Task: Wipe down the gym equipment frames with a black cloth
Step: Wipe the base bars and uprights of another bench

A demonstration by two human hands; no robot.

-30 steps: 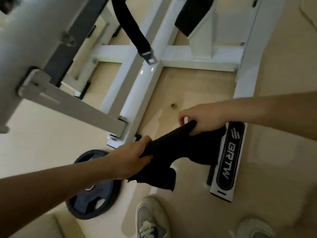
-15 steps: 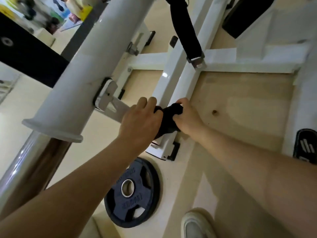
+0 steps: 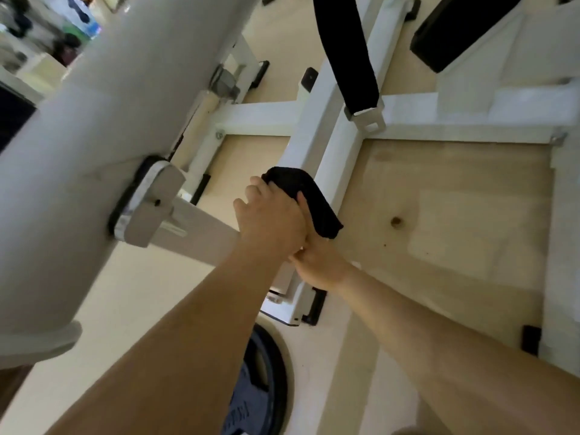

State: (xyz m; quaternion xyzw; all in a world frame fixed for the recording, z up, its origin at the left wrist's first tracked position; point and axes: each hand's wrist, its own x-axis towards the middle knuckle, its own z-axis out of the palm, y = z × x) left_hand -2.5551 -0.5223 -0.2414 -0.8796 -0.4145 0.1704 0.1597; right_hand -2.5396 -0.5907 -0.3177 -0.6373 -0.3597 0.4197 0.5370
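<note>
The black cloth [image 3: 309, 199] is bunched over the white frame rail [image 3: 320, 142], near the middle of the view and partway along the rail's run from 6 towards 12 o'clock. The wiping step is judged to be in hand, with most of this rail and the crossbar [image 3: 455, 120] at 1 o'clock not yet covered. For the next move, a firm slide of the cloth along the rail is called for, with pressure kept on the painted faces and the strap buckle [image 3: 367, 119] at 1 o'clock avoided.

The cloth is clasped from above by the left hand [image 3: 270, 221], its grip clenched on the fabric with knuckles raised and the forearm reaching in from 7 o'clock. The right hand [image 3: 318, 266] is tucked just beneath it at 5 o'clock. Its fingers are mostly hidden, so its grip cannot be told. A weight plate [image 3: 260, 387] lies on the floor at 6 o'clock, and a thick white tube [image 3: 94, 136] stands at 9 o'clock.
</note>
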